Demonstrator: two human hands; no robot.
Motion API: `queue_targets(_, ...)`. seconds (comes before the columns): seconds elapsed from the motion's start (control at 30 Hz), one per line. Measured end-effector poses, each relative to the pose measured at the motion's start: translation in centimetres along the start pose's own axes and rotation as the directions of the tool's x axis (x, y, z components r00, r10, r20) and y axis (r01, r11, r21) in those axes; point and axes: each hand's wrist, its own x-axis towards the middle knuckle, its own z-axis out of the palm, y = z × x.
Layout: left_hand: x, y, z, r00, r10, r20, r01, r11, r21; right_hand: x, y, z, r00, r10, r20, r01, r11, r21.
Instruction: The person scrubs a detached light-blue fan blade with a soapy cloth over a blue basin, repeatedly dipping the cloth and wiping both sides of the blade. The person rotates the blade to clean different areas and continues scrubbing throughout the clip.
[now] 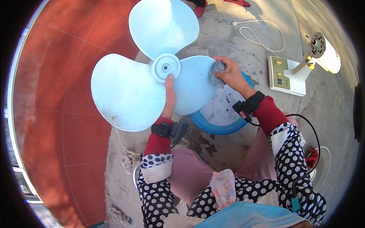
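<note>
A light-blue plastic three-bladed fan impeller (128, 94) is held up in front of me. My left hand (170, 97) grips it by the hub, thumb on the front and the other fingers hidden behind. In my right hand (232, 74) is a grey scouring pad (218, 73), pressed against the outer edge of the right blade. Dark specks mark the lower rim of the left blade. Below the right blade stands a blue basin (221, 129) of sudsy water, partly covered by the blade and my right arm.
A white fan base with its motor (291, 75) stands on the concrete at right, its power cord (258, 42) looped behind. Wire fan guards (132, 139) lie at lower left and right. Grey rags (129, 161) sit by my left arm. Another person's red shoes (201, 10) show at the top.
</note>
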Motion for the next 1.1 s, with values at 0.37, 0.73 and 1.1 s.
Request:
queue_targets(0.37, -1.8, 2.1, 2.4, 0.984, 0.043, 0.175, -0.104, 0.928, 0.357, -0.9, -1.6, 1.9, 0.936, -0.338, 0.094, 0.350, 0.892, -0.287)
queue_targets(0.73, 0.8, 0.9, 2.1, 0.963, 0.115, -0.242, -0.117, 0.993, 0.003, 0.1, 2.6, 1.1, 0.994, 0.109, -0.031, -0.068, 0.795, 0.603)
queue_targets(1.1, 1.6, -1.1, 3.0, 0.827, -0.360, -0.432, 0.186, 0.900, -0.395, -5.1, 4.7, 8.2, 0.908, 0.384, 0.165, -0.371, 0.559, 0.741)
